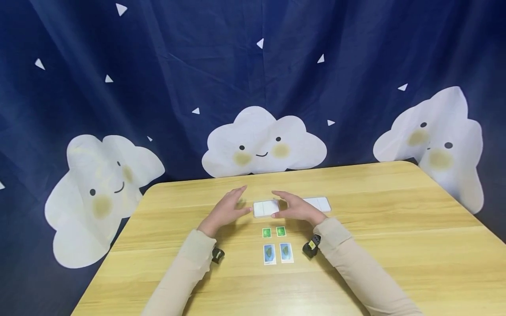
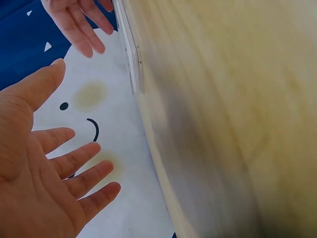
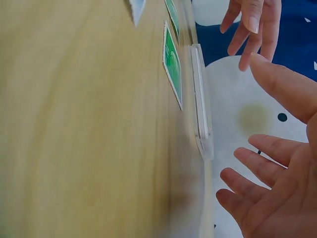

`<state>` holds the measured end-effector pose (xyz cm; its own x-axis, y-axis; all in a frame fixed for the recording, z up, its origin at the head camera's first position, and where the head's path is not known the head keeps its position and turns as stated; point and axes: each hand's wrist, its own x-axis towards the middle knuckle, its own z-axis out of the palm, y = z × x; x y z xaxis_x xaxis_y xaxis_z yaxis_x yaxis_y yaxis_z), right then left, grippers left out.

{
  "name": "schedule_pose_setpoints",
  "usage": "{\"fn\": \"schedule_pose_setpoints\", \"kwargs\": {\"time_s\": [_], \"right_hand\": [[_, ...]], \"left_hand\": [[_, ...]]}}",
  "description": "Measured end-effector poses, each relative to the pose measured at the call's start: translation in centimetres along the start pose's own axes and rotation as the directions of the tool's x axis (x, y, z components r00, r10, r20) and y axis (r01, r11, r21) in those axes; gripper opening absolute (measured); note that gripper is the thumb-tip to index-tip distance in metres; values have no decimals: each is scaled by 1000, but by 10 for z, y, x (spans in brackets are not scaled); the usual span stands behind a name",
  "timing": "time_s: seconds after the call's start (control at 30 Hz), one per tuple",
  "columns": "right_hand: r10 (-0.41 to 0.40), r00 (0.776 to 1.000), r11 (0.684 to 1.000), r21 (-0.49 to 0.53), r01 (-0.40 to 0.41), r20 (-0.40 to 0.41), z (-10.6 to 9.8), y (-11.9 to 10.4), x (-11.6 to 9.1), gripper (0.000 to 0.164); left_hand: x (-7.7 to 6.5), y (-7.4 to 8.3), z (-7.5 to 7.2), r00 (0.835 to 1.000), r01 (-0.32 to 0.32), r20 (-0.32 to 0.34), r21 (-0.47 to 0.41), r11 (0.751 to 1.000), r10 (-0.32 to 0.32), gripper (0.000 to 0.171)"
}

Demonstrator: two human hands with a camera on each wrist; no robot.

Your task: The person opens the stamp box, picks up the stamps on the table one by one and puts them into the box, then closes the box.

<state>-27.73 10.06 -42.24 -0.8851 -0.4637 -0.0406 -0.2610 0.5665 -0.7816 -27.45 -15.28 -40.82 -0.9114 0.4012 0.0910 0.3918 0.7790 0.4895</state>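
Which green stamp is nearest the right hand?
In the head view, the rightmost green stamp; its green twin lies to its left, farther from the right hand.

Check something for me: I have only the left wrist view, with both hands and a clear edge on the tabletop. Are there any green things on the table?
Observer: Yes, the head view shows two green stamp-like cards side by side.
Operator: Anything nearer the person than those?
Observer: Two blue stamp-like cards.
Operator: And to the right?
Observer: A white panel, partly behind the right hand, which hides whether it joins the white case.
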Motion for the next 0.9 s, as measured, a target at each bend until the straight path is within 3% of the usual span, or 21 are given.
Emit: {"fn": "schedule_pose_setpoints", "kwargs": {"time_s": [0.4,0.9], "right_hand": [[29,1000,998,49,-29,4,3,-2,2,81],[50,999,969,242,-52,13,4,15,7,81]], "left_hand": [[3,0,4,999,-17,31,-54,998,18,78],[11,5,11,995,4,102,-110,994,7,75]]}}
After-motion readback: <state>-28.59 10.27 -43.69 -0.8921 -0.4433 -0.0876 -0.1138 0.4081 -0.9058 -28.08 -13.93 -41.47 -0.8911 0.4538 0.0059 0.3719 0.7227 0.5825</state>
